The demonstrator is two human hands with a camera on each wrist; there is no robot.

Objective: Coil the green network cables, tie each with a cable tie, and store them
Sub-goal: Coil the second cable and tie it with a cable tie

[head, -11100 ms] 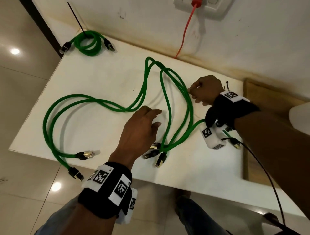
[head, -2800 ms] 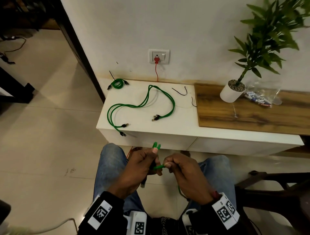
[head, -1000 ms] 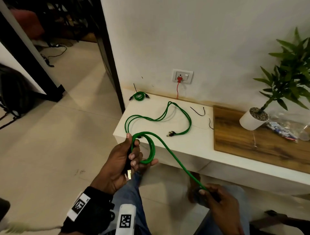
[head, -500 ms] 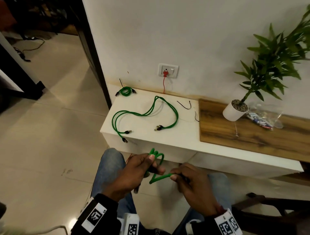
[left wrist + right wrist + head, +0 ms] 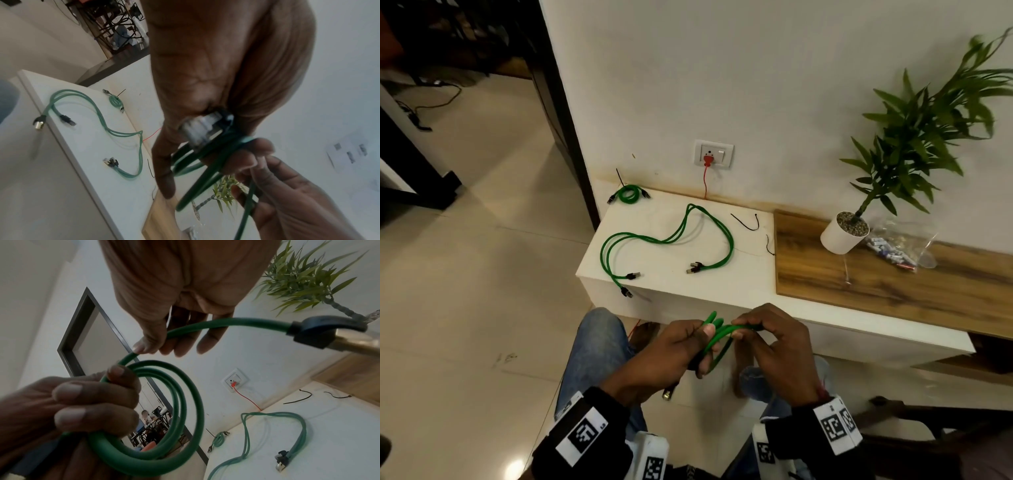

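Meanwhile both hands, left (image 5: pixel 671 356) and right (image 5: pixel 774 339), grip the coiled green cable (image 5: pixel 717 337).

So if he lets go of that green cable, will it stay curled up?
Probably not. The green cable holds round loops only because the left hand grips them, so it looks springy. The untied cables on the table sprawl loosely.

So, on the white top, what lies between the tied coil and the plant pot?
In the head view: between the coil and the pot lie loose green cables and two black ties.
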